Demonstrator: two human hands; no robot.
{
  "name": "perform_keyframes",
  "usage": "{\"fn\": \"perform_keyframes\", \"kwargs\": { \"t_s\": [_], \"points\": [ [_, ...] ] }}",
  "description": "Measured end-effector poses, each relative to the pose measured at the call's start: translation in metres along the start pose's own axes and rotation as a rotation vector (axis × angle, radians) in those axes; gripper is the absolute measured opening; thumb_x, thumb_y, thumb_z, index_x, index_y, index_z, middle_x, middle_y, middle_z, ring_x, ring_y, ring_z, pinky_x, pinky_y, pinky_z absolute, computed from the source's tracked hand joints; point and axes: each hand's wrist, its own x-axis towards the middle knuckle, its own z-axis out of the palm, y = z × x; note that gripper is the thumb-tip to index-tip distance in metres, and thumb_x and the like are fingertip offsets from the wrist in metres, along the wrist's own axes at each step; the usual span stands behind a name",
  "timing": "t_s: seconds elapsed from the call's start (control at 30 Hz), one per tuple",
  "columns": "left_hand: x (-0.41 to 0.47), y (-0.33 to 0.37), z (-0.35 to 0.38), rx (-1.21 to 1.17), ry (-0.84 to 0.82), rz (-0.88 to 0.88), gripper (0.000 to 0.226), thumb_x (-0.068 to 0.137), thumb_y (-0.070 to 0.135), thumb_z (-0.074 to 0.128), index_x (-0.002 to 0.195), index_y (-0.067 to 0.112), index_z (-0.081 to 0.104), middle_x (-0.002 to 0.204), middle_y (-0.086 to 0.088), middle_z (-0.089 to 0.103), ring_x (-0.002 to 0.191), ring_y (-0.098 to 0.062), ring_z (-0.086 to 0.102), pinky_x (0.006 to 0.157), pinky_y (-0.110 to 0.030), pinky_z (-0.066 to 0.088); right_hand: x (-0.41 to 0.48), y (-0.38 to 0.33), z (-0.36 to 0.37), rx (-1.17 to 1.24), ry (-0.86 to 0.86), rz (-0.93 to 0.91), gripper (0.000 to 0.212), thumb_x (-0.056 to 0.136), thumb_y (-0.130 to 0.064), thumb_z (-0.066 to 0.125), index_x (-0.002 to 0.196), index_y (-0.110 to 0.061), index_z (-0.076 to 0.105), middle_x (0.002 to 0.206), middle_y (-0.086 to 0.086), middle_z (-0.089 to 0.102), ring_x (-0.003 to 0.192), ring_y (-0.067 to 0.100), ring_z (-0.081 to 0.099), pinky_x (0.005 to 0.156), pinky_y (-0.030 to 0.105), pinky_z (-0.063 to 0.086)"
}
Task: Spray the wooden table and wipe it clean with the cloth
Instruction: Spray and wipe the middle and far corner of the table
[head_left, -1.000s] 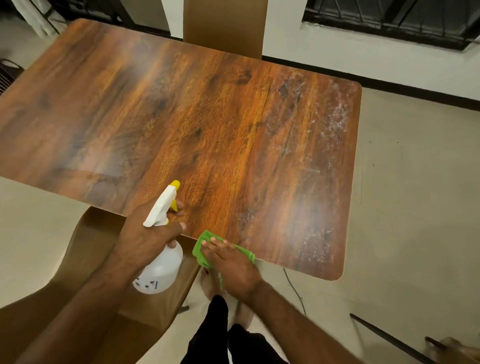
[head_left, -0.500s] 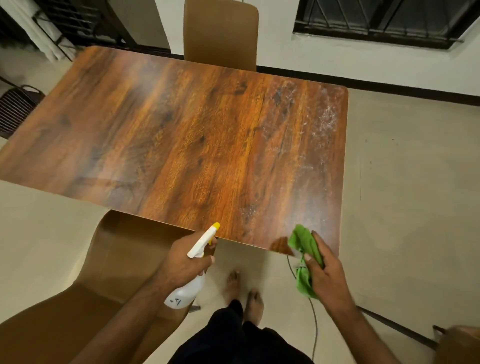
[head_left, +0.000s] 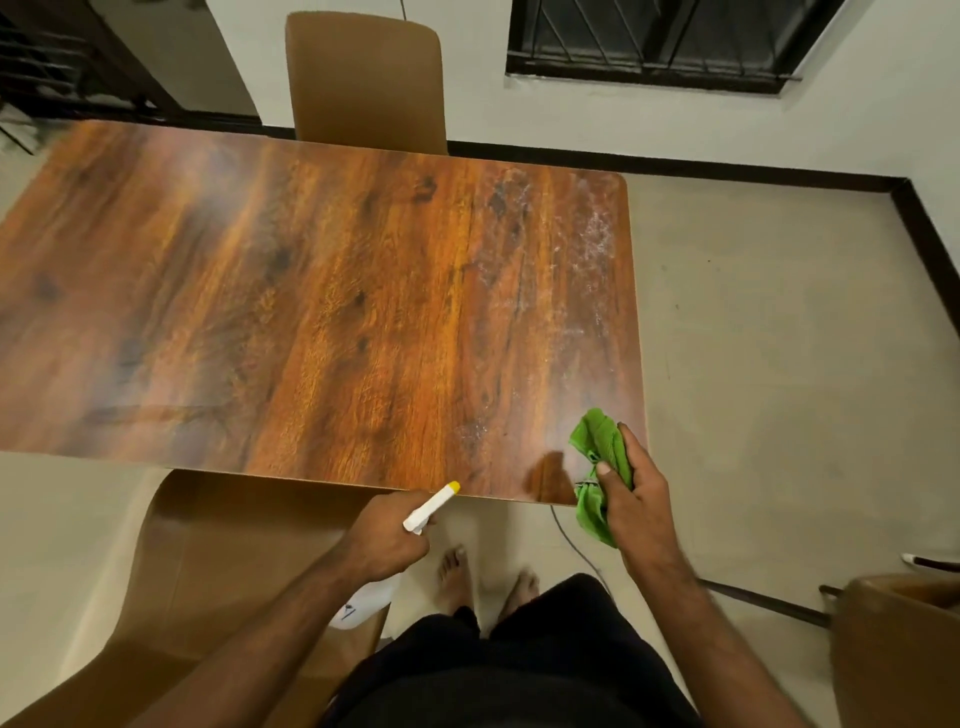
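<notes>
You are only partway through — the wooden counter (head_left: 311, 312) is showing white streaky residue along its right side, so spraying and wiping there are, by my judgement, left to do. Your left hand (head_left: 387, 540) is gripping the spray bottle (head_left: 431, 506) at the near edge, nozzle aiming forward, while your right hand (head_left: 631, 493) is holding the bunched green cloth (head_left: 597, 457) over the near right corner.

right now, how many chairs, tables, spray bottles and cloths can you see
chairs: 3, far, near left, right edge
wooden table: 1
spray bottle: 1, in left hand
green cloth: 1, in right hand
total: 6
</notes>
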Motion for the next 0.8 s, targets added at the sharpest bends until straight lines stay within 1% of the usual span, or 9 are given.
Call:
{"fn": "perform_keyframes", "kwargs": {
  "t_s": [0.07, 0.2, 0.27, 0.37, 0.5, 0.57, 0.63, 0.73, 0.8],
  "points": [
    [0.002, -0.001, -0.004, -0.046, 0.019, -0.005, 0.021, 0.069, 0.009, 0.062, 0.087, 0.019, 0.067, 0.077, -0.004, 0.068, 0.064, -0.028, 0.064, 0.054, -0.044, 0.056, -0.003, -0.003, -0.003, -0.004, 0.016, 0.008, 0.058, 0.099, -0.001, 0.055, 0.153, -0.020, 0.042, 0.147, -0.008, 0.052, 0.129, 0.008, 0.053, 0.112, 0.030, 0.040],
    [0.008, 0.001, -0.011, -0.121, 0.135, -0.013, 0.021, 0.071, 0.003, 0.068, 0.083, 0.020, 0.066, 0.073, 0.002, 0.065, 0.061, -0.019, 0.061, 0.058, -0.047, 0.056, -0.003, -0.005, -0.010, -0.016, 0.024, 0.015, 0.058, 0.099, 0.000, 0.055, 0.152, -0.019, 0.041, 0.148, -0.010, 0.049, 0.130, 0.006, 0.051, 0.110, 0.024, 0.038],
    [0.011, 0.003, -0.012, -0.158, 0.162, -0.046, 0.025, 0.071, -0.002, 0.067, 0.085, 0.018, 0.068, 0.081, -0.006, 0.069, 0.065, -0.027, 0.064, 0.057, -0.043, 0.055, -0.002, -0.004, -0.011, -0.030, 0.011, 0.024, 0.058, 0.099, -0.001, 0.055, 0.153, -0.019, 0.041, 0.149, -0.007, 0.050, 0.131, 0.007, 0.051, 0.113, 0.030, 0.038],
    [0.015, 0.004, -0.013, -0.152, 0.142, -0.022, 0.021, 0.066, 0.004, 0.065, 0.082, 0.018, 0.068, 0.080, -0.010, 0.070, 0.070, -0.037, 0.066, 0.053, -0.043, 0.055, 0.002, -0.006, -0.012, -0.043, -0.013, 0.020, 0.059, 0.100, -0.002, 0.055, 0.153, -0.021, 0.041, 0.149, -0.007, 0.050, 0.131, 0.008, 0.052, 0.114, 0.033, 0.040],
    [0.022, 0.007, -0.011, -0.099, 0.084, 0.072, 0.021, 0.068, 0.014, 0.070, 0.086, 0.025, 0.066, 0.078, -0.002, 0.068, 0.068, -0.029, 0.065, 0.059, -0.049, 0.056, 0.005, -0.006, -0.014, -0.047, -0.020, 0.027, 0.058, 0.100, -0.002, 0.055, 0.153, -0.020, 0.040, 0.149, -0.012, 0.047, 0.132, 0.004, 0.048, 0.103, 0.010, 0.035],
    [0.025, 0.011, -0.009, -0.091, 0.065, 0.102, 0.022, 0.069, 0.014, 0.070, 0.089, 0.021, 0.066, 0.079, -0.004, 0.067, 0.067, -0.028, 0.064, 0.060, -0.049, 0.055, 0.006, -0.001, -0.014, -0.051, -0.017, 0.034, 0.057, 0.101, -0.003, 0.054, 0.153, -0.021, 0.039, 0.149, -0.012, 0.047, 0.132, 0.003, 0.048, 0.099, 0.004, 0.034],
    [0.028, 0.017, -0.005, -0.059, 0.032, 0.122, 0.019, 0.070, 0.010, 0.069, 0.087, 0.019, 0.064, 0.077, -0.005, 0.065, 0.062, -0.023, 0.060, 0.058, -0.048, 0.053, 0.006, 0.004, -0.014, -0.045, -0.011, 0.049, 0.057, 0.101, -0.004, 0.055, 0.153, -0.021, 0.040, 0.150, -0.010, 0.047, 0.133, 0.005, 0.047, 0.105, 0.012, 0.035],
    [0.032, 0.021, 0.000, -0.017, -0.031, 0.129, 0.021, 0.071, 0.008, 0.066, 0.084, 0.025, 0.065, 0.076, 0.003, 0.067, 0.064, -0.015, 0.061, 0.054, -0.034, 0.049, 0.005, 0.010, -0.017, -0.009, 0.027, 0.084, 0.057, 0.100, -0.002, 0.055, 0.153, -0.021, 0.041, 0.150, -0.007, 0.049, 0.134, 0.008, 0.048, 0.116, 0.030, 0.036],
    [0.033, 0.026, 0.003, 0.022, -0.055, 0.151, 0.024, 0.072, 0.007, 0.064, 0.079, 0.030, 0.063, 0.074, 0.010, 0.066, 0.065, -0.012, 0.061, 0.054, -0.025, 0.047, 0.006, 0.012, -0.020, 0.012, 0.068, 0.101, 0.057, 0.100, -0.001, 0.054, 0.152, -0.019, 0.042, 0.148, -0.006, 0.051, 0.133, 0.009, 0.049, 0.117, 0.036, 0.037]
  ]
}}
